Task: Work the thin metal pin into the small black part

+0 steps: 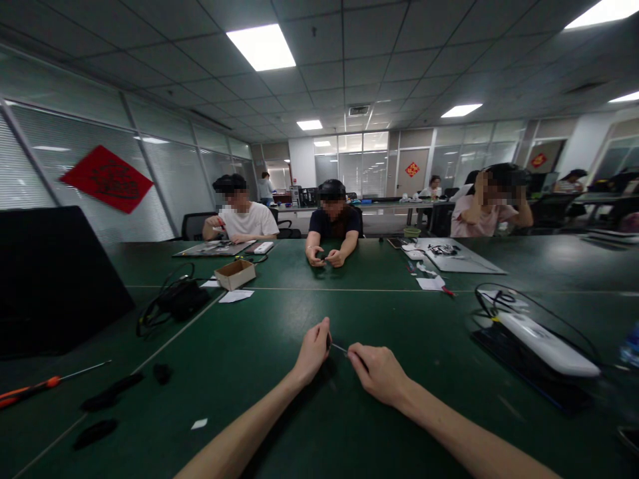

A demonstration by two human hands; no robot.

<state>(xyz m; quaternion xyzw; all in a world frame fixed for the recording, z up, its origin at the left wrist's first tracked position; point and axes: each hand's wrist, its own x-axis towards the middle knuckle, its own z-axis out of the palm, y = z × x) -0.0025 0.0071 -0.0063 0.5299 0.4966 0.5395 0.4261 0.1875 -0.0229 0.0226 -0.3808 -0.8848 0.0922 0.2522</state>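
My hands are raised together just above the green table mat (239, 412), in the lower middle of the view. My left hand (313, 352) pinches a small dark object (328, 342), mostly hidden by the fingers. A thin metal shaft (339, 348) runs between the hands, and my right hand (378, 374) grips its end. The shaft's far end is hidden in my fingers, so I cannot tell what kind of tool it is. The two hands are close together but not touching.
To my left lie an orange-handled screwdriver (44, 384), black foam pieces (112, 391) and a tangled black cable (174, 299). A white device on a black pad (546, 344) sits to my right. Several co-workers (333, 219) sit across the table, beyond a cardboard box (235, 274).
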